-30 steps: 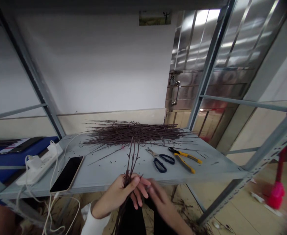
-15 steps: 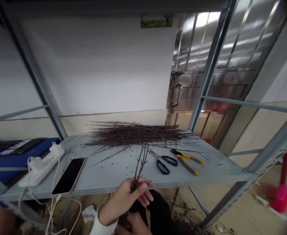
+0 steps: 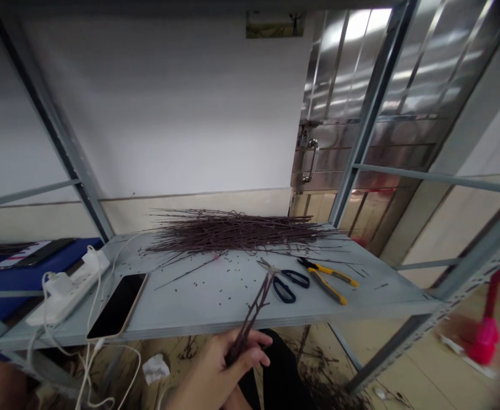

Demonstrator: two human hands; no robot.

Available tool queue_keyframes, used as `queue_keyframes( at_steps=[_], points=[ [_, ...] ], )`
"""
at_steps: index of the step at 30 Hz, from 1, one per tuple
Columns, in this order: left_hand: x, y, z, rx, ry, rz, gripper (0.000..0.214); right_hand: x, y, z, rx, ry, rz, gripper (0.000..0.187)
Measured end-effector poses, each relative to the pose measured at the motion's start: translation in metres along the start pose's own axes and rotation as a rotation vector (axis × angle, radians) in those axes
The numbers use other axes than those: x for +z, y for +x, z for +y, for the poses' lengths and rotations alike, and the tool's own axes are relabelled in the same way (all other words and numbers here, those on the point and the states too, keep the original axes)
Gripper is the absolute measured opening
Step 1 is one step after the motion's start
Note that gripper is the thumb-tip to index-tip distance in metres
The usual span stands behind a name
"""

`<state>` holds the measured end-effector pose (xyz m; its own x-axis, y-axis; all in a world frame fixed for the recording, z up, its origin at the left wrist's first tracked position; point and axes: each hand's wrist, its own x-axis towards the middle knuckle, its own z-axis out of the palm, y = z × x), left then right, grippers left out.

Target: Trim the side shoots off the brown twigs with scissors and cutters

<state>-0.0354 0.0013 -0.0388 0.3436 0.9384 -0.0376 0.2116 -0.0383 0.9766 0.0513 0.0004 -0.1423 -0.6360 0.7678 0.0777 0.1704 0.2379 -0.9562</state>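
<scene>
Grey steel shelf [image 3: 181, 307] fills the head view; I see a heap of dark twigs [image 3: 233, 233] at 12 o'clock from the working hand, scissors [image 3: 284, 285] and yellow-handled pliers [image 3: 327, 282] at 1, a smartphone [image 3: 117, 305] at 10. The left hand [image 3: 220, 370] closes around a forked twig [image 3: 250, 319], held just below the shelf's front edge. The right hand [image 3: 233, 402] barely shows at the bottom edge; I cannot tell its state.

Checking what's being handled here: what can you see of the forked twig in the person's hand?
The dark reddish-brown twig looks thin, dry and woody, forking into short branches toward its upper end. It tilts up and to the right, gripped near its lower end by the left hand, and its top reaches out over the grey metal shelf. Only the hand visibly touches it.
</scene>
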Motion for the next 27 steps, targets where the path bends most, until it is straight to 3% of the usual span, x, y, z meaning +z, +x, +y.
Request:
queue_keyframes(
  at_steps=[9,12,15,19,21,24,27],
  points=[
    [0.003,-0.002,0.002,0.017,-0.053,-0.018,0.038,-0.057,-0.010,-0.021,-0.105,-0.041,0.173,0.033],
    [0.005,-0.002,0.000,0.017,-0.064,0.021,0.039,-0.057,-0.014,-0.021,-0.121,0.001,0.201,0.038],
    [0.005,-0.005,-0.005,0.007,-0.093,0.065,0.042,-0.041,-0.013,-0.024,-0.094,0.064,0.222,0.039],
    [0.000,-0.013,-0.018,0.091,-0.135,0.221,0.047,-0.014,-0.014,-0.026,-0.059,0.133,0.187,0.040],
    [-0.006,-0.018,-0.029,0.098,-0.109,0.311,0.047,-0.011,-0.016,-0.026,-0.044,0.182,0.166,0.043],
    [-0.010,-0.028,-0.050,0.033,-0.067,0.441,0.048,-0.027,-0.014,-0.029,0.021,0.317,0.217,0.048],
    [-0.008,-0.039,-0.070,-0.033,-0.009,0.556,0.049,-0.061,-0.007,-0.040,0.078,0.450,0.291,0.049]
  ],
)
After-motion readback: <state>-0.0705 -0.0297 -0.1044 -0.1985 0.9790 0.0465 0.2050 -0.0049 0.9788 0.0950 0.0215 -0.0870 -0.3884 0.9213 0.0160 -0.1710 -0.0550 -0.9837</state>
